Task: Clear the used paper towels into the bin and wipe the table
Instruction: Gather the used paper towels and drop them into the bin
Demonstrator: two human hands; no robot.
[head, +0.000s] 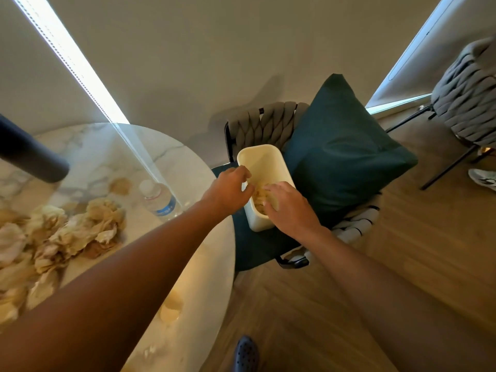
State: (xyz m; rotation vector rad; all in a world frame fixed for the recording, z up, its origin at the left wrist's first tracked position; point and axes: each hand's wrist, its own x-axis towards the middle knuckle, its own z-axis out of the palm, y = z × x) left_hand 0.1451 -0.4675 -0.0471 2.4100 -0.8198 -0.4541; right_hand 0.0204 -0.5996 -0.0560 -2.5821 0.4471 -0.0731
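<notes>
Now both hands meet over the cream bin on the chair, left hand and right hand loosely curled on crumpled towels inside it, while the remaining paper-towel heap lies on the tabletop toward its left edge, nearer the left arm.

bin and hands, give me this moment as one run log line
step: binning towels | left hand and right hand: at bin on chair, on paper towels | table: towel pile remains, unwiped
</notes>
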